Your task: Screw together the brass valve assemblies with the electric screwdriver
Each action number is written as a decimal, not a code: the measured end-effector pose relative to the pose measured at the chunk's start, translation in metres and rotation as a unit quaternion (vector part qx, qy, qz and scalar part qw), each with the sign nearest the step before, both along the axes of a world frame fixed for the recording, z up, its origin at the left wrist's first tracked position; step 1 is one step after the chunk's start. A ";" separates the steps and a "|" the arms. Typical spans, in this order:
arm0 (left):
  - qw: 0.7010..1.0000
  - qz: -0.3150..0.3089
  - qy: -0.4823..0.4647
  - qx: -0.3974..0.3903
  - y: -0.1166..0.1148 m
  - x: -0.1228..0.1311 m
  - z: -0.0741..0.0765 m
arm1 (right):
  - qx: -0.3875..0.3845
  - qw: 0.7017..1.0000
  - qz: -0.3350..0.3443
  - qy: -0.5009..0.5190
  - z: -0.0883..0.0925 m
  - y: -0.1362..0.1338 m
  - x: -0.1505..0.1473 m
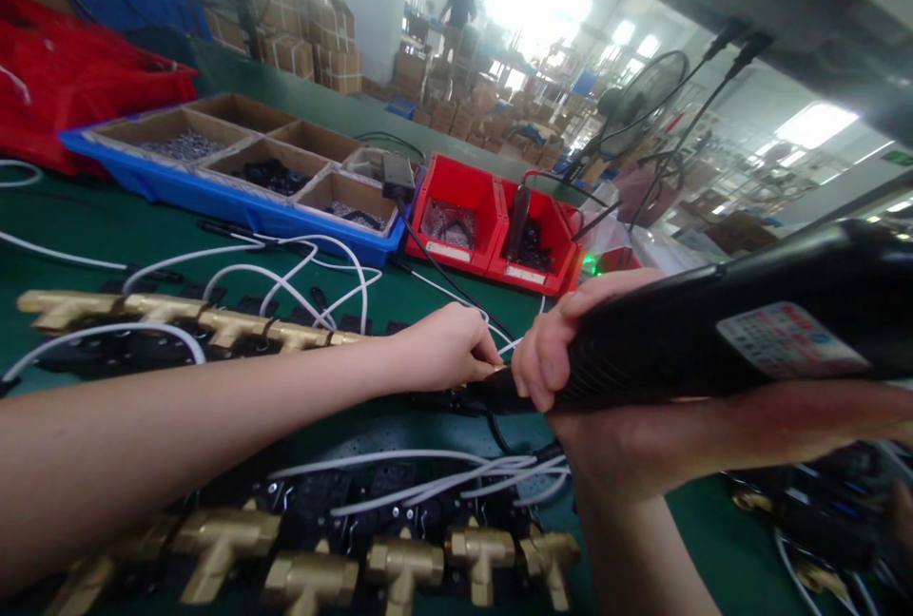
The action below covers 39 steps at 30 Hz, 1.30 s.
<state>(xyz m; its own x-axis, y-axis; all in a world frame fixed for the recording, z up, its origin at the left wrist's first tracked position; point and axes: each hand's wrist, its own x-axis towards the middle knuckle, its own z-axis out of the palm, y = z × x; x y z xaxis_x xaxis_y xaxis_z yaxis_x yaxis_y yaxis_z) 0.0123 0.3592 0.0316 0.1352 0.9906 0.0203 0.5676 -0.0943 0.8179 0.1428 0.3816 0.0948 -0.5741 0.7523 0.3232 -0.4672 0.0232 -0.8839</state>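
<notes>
My right hand [549, 350] is wrapped round a black electric screwdriver [685, 331] with a white and red label, lying almost level and pointing left. Close to the screwdriver's tip, my left hand [453, 350] has its fingers pinched together; what they hold, if anything, is hidden. Both hands are over the right end of a row of brass tee fittings [232, 323] on black parts, partly covered by my left forearm. Nearer to me is a second row of brass tee fittings [406, 559], joined to black blocks with white cables [428, 469].
Behind the hands stand a blue tray [285, 217] divided into compartments of small parts and two red bins [456, 259]. A red crate [143, 84] sits far left. More black assemblies [813, 521] lie at right. A fan [642, 103] and a distant person [460, 8] are beyond.
</notes>
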 end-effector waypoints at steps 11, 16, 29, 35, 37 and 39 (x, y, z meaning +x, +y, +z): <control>1.000 -0.012 0.013 0.012 0.003 0.000 -0.002 | 0.063 0.998 -0.026 0.001 0.012 0.000 -0.004; 1.000 -0.005 0.022 0.011 0.000 0.000 -0.001 | 0.110 0.993 0.025 -0.047 0.016 -0.001 -0.004; 0.997 -0.008 0.071 0.037 -0.009 -0.012 0.000 | 0.092 0.993 0.000 0.074 0.012 -0.003 0.001; 0.990 -0.027 0.111 0.079 -0.037 -0.027 0.007 | 0.046 0.996 0.001 0.074 0.004 -0.004 0.001; 0.988 -0.030 0.121 0.089 -0.040 -0.026 0.008 | 0.032 0.996 0.012 0.077 -0.001 -0.002 0.000; 0.988 -0.023 0.127 0.084 -0.040 -0.023 0.008 | 0.023 0.996 0.014 0.080 -0.004 -0.001 -0.002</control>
